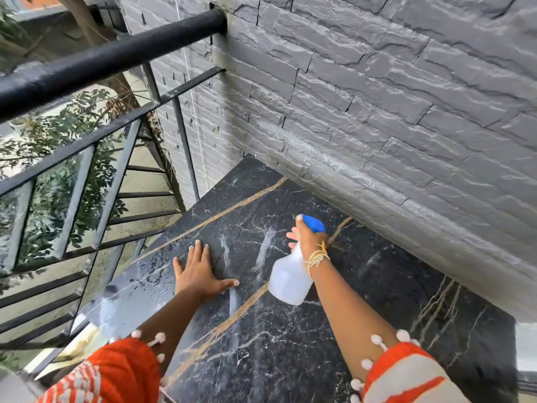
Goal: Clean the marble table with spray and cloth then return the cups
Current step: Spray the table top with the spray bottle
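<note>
The black marble table [363, 274] with gold veins fills the lower middle of the head view, pushed into a corner of the wall. My right hand [306, 238] grips the neck of a white spray bottle [287, 279] with a blue nozzle, held above the table with the nozzle pointing away from me. My left hand [200, 273] lies flat on the marble with fingers spread, left of the bottle. Spray droplets and wet streaks show on the table's left part. No cloth or cups are in view.
A grey stone-clad wall [377, 97] borders the table at the back and right. A black metal railing [96, 68] with glass panels runs along the left, close to the table's left edge. Trees and ground lie below it.
</note>
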A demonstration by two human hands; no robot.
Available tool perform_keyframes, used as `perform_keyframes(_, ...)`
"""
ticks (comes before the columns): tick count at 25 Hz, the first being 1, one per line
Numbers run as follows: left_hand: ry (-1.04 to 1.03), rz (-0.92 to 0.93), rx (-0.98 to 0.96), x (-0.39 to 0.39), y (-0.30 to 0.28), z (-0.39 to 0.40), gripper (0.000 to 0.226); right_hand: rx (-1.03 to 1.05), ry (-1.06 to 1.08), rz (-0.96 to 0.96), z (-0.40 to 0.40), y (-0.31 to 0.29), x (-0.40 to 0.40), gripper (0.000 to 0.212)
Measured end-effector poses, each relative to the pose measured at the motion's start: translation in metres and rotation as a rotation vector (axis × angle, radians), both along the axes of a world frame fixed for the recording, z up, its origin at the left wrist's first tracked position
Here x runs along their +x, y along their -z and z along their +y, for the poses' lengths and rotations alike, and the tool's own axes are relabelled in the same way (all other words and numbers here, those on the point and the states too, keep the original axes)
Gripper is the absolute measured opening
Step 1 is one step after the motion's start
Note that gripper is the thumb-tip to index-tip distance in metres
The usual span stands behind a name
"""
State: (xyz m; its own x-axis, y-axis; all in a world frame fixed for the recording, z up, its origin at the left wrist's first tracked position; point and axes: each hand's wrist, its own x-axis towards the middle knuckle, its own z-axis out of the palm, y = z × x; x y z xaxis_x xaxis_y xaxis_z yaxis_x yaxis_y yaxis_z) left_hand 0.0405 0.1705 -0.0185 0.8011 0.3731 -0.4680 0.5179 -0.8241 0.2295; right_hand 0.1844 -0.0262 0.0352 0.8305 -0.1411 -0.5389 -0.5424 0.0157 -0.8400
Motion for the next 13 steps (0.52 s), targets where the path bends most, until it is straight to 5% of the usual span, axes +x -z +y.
perform_keyframes(13,0.19,0.034,0.116,-0.043,-0.002,0.013,0.135,0.038,-0.336,0.11,0.099,-0.008,-0.056,0.036)
